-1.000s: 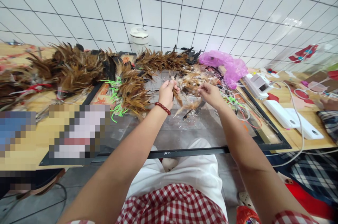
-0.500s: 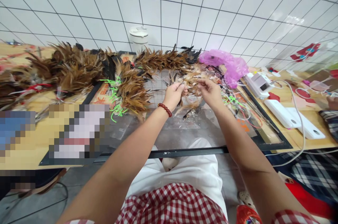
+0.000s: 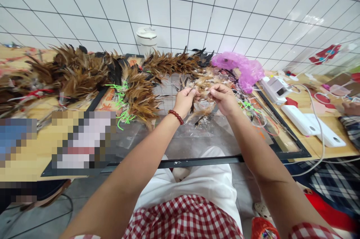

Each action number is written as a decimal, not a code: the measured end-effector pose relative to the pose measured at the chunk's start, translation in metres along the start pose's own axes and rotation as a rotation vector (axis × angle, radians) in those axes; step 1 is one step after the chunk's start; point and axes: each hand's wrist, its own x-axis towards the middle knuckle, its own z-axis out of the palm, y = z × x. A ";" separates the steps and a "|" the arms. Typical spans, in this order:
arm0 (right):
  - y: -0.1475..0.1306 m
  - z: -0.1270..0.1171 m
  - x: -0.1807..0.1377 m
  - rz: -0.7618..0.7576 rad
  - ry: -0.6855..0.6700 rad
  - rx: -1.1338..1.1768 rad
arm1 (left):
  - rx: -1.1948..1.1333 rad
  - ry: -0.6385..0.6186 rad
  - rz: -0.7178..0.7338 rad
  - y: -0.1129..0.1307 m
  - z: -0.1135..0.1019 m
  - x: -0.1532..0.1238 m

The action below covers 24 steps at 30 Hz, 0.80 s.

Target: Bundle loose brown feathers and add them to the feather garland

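Observation:
In the middle of the head view my left hand (image 3: pixel 185 101), a bead bracelet at its wrist, is closed in a pinch on a feather (image 3: pixel 192 107), whose dark end shows beneath the fingers. My right hand (image 3: pixel 225 100) is a short way to the right, thumb and forefinger pressed together. Whatever lies between those fingertips is too small to make out. Behind both hands spreads a loose heap of pale and brown feathers (image 3: pixel 209 78). More loose feathers (image 3: pixel 204 113) and white bits lie on the dark clear-topped board below them.
Bundles of brown feathers (image 3: pixel 142 94) stand left, some with green ties (image 3: pixel 122 92); a feather strip (image 3: pixel 171 62) lies behind. A white lidded cup (image 3: pixel 146 40) is by the tiled wall. Right are a pink plastic bag (image 3: pixel 239 68), white power strips (image 3: pixel 300 121), cables and another person's hand (image 3: pixel 351 108).
My right hand has turned slightly, and its thumb and forefinger now meet in a clearer pinch. My left hand has barely moved.

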 end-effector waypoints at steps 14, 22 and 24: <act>0.009 0.004 -0.003 -0.243 0.085 -0.452 | 0.001 -0.134 -0.130 0.007 0.003 -0.007; 0.006 0.013 -0.003 -0.129 0.000 0.024 | -0.079 -0.044 -0.147 0.006 0.004 -0.006; 0.007 0.014 -0.003 -0.118 0.008 0.083 | -0.087 -0.084 -0.172 0.007 0.005 -0.007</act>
